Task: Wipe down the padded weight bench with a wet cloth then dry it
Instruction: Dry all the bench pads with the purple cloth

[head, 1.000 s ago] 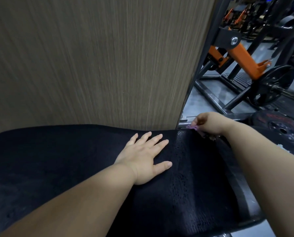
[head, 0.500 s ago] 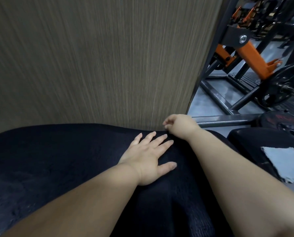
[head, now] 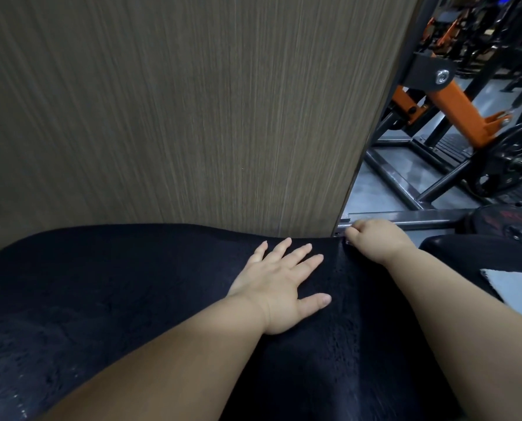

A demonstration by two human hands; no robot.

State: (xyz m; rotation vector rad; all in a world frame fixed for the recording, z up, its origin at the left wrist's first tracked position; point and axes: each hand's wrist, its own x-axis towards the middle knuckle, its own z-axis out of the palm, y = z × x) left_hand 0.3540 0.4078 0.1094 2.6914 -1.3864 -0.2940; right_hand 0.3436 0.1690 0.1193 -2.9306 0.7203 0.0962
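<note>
Bench pad (head: pixel 132 299): black, soft, textured cover. Specks near its right edge look like moisture, so I judge it a bit slick. It should give under pressure, so I'd work it with a flat palm, no grip needed.

Left hand (head: pixel 279 287) lies flat on the pad near its far edge, fingers straight and spread. Right hand (head: pixel 372 241) is at the pad's far right corner, beside the wall panel (head: pixel 192 117), fingers curled; I can't tell if they pinch anything.

Pale cloth (head: pixel 518 288) lies on a second dark pad (head: pixel 454 247) off the bench's right edge, apart from both hands. Looks light and limp; I'd bunch it from the middle.
</note>
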